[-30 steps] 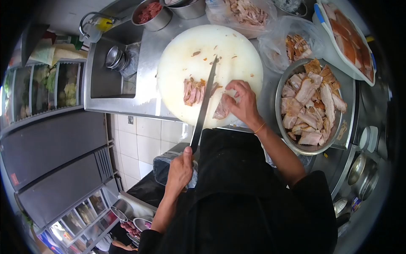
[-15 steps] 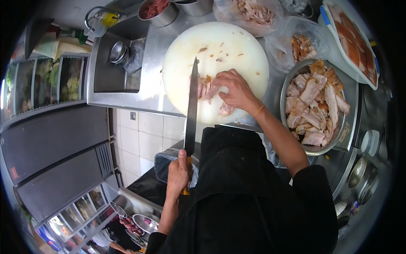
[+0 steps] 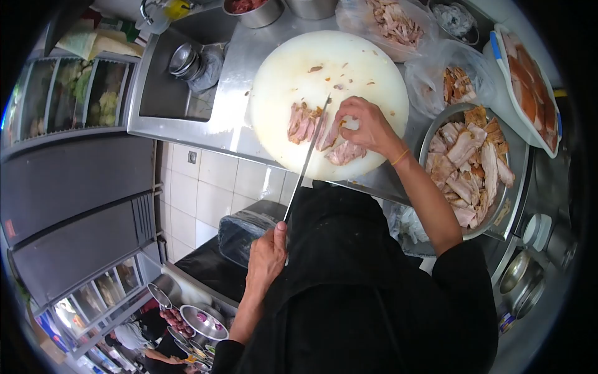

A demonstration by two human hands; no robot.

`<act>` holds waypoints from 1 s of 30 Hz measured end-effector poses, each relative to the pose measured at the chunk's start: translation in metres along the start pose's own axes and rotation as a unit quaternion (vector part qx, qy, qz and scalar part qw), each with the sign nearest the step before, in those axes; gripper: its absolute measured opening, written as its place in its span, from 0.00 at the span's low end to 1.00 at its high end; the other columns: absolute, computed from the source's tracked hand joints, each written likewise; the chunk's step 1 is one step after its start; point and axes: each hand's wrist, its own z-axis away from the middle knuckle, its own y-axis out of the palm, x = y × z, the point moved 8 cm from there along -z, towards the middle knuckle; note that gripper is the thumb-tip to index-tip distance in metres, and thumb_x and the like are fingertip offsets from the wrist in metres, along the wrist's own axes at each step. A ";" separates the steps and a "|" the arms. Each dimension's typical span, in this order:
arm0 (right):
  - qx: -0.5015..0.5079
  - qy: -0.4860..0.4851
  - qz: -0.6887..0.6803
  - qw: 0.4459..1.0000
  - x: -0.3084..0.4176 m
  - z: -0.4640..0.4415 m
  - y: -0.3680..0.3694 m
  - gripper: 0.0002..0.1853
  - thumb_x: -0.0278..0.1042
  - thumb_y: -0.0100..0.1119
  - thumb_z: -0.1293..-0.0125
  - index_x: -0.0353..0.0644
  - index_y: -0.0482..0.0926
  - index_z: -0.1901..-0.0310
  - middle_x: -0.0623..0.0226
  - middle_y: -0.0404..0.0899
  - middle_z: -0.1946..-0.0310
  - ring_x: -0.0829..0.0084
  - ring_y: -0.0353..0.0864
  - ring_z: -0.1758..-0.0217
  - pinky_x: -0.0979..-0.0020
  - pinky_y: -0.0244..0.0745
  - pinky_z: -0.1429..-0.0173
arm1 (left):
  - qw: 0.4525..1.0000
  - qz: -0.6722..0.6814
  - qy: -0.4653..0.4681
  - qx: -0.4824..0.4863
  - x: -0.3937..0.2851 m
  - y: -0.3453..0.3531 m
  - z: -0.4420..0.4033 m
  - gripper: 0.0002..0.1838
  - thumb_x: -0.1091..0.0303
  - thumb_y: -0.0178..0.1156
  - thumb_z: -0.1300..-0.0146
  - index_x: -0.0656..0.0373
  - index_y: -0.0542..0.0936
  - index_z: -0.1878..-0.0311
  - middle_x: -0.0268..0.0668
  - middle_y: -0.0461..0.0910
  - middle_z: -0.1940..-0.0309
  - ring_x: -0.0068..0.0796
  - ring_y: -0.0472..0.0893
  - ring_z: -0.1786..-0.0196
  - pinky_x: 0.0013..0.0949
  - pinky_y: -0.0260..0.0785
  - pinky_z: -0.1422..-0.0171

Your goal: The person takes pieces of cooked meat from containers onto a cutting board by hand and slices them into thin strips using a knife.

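Observation:
My left hand [image 3: 268, 252] is closed round the handle of a long knife [image 3: 306, 158], its blade reaching up over the round white cutting board [image 3: 280, 71]. Sliced cooked meat [image 3: 301, 123] lies to the left of the blade. Just right of the blade, my right hand [image 3: 366, 126] has its fingers curled, pinching a narrow piece of meat [image 3: 331, 133]. Another chunk of meat [image 3: 346, 153] rests on the board below that hand. Small scraps [image 3: 316, 68] are scattered over the upper board.
A metal bowl of meat pieces [image 3: 461, 171] stands to the right. Behind it are plastic bags of cut meat [image 3: 460, 87] and a white tray of browned slabs [image 3: 529, 93]. A sink [image 3: 152, 93] is at left, a lined bin [image 3: 243, 234] below. Another person's arm [image 3: 163, 356] shows lower left.
The blade has tilted to the right and turned edge-on, and slices now lie on its left. My right hand has shifted slightly right in view. The whole view has moved a little.

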 end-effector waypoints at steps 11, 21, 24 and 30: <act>-0.101 -0.044 0.009 0.994 0.004 0.022 0.011 0.13 0.26 0.74 0.47 0.36 0.88 0.58 0.56 0.87 0.55 0.56 0.85 0.49 0.62 0.81 0.42 | 0.994 -0.084 -0.024 0.063 0.002 -0.006 0.006 0.35 0.43 0.42 0.18 0.69 0.81 0.63 0.70 0.81 0.66 0.75 0.80 0.54 0.64 0.70 0.48; -0.096 -0.056 0.008 0.994 0.002 0.018 0.013 0.11 0.26 0.75 0.46 0.37 0.88 0.61 0.59 0.88 0.57 0.57 0.85 0.50 0.60 0.81 0.43 | 0.992 -0.086 0.030 0.087 -0.016 0.021 -0.034 0.35 0.46 0.41 0.18 0.70 0.81 0.66 0.70 0.80 0.65 0.76 0.78 0.53 0.65 0.69 0.48; -0.096 -0.045 0.002 0.994 -0.002 0.020 0.012 0.10 0.27 0.75 0.45 0.38 0.88 0.61 0.59 0.87 0.60 0.57 0.85 0.51 0.61 0.81 0.44 | 0.996 -0.065 0.042 0.050 -0.036 0.014 -0.058 0.35 0.46 0.40 0.17 0.70 0.81 0.65 0.69 0.80 0.65 0.76 0.78 0.53 0.65 0.69 0.49; -0.125 -0.051 0.004 0.991 0.004 0.024 0.009 0.10 0.25 0.76 0.46 0.36 0.87 0.62 0.59 0.87 0.61 0.58 0.84 0.54 0.62 0.81 0.47 | 0.997 -0.038 0.025 0.064 -0.024 -0.001 -0.029 0.35 0.45 0.40 0.17 0.70 0.81 0.64 0.68 0.80 0.65 0.75 0.79 0.53 0.63 0.69 0.50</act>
